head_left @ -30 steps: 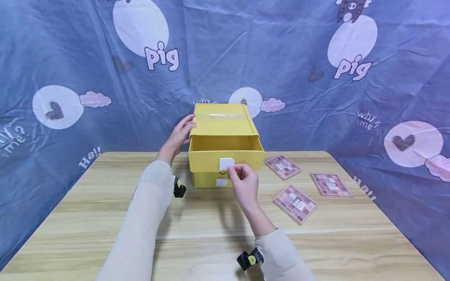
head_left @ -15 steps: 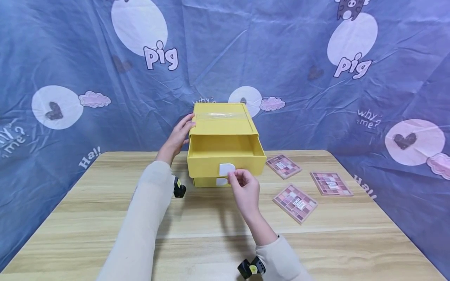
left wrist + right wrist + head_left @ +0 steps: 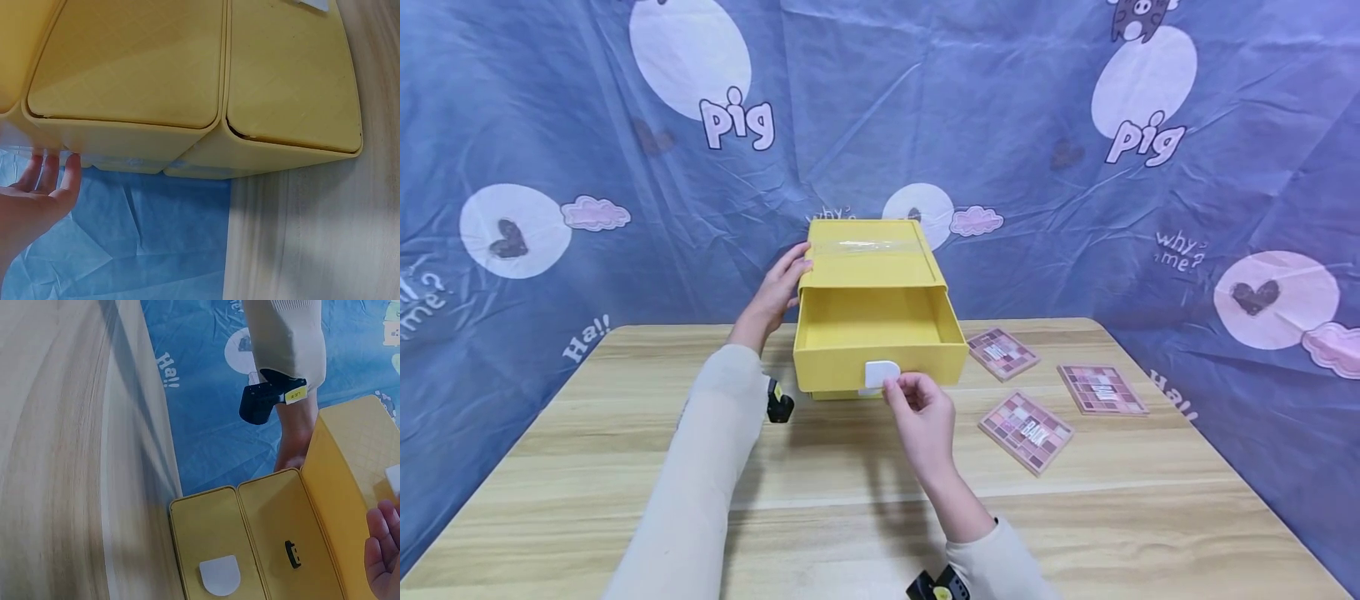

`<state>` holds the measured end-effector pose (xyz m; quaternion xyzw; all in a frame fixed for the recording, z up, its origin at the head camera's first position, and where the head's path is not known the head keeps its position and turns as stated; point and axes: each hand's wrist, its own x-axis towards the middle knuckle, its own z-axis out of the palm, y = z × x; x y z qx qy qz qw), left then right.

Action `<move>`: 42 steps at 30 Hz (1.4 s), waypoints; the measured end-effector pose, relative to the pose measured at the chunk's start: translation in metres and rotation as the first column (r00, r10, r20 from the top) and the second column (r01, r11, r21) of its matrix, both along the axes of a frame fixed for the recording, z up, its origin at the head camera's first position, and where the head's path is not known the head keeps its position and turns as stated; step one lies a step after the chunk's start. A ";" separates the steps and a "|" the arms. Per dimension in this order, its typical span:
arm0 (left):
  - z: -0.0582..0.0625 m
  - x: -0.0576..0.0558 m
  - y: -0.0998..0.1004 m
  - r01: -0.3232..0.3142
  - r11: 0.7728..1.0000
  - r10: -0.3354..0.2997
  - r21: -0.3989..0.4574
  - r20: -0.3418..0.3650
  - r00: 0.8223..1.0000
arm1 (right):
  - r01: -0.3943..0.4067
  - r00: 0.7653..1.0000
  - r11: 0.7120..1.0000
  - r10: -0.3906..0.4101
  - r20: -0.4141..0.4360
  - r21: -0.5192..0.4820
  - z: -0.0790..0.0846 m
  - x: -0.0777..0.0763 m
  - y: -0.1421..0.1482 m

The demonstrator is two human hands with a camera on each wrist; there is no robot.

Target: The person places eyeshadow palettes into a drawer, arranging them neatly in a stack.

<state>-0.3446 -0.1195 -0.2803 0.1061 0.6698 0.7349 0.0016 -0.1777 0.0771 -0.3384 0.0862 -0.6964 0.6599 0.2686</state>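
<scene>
A yellow drawer cabinet [image 3: 876,258] stands at the back of the table, its top drawer [image 3: 835,367] pulled far out toward me. The drawer's bare yellow inside shows. My right hand [image 3: 925,425] pinches the edge of the white tab handle [image 3: 880,374] on that drawer between thumb and fingers. My left hand [image 3: 775,293] rests on the cabinet's left side near the top. In the left wrist view its fingers [image 3: 70,178] lie fairly straight against the wall. The right wrist view shows the lower drawer fronts, one with a white tab [image 3: 220,575], one with a black mark [image 3: 292,554].
Three eyeshadow palettes lie right of the cabinet: one at the back [image 3: 1002,353], one at the far right [image 3: 1102,389], one nearer [image 3: 1026,432]. The wooden table [image 3: 625,450] reaches to a blue printed cloth [image 3: 850,108] behind it.
My right hand has drawn the top drawer further out toward me by its white tab, covering more of the lower drawer. The left hand has stayed on the cabinet's side.
</scene>
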 end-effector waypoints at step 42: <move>0.006 0.016 0.003 0.002 1.000 -0.002 -0.026 -0.032 0.999 | 0.029 0.999 0.999 -0.030 0.020 0.046 -0.003 0.030 0.000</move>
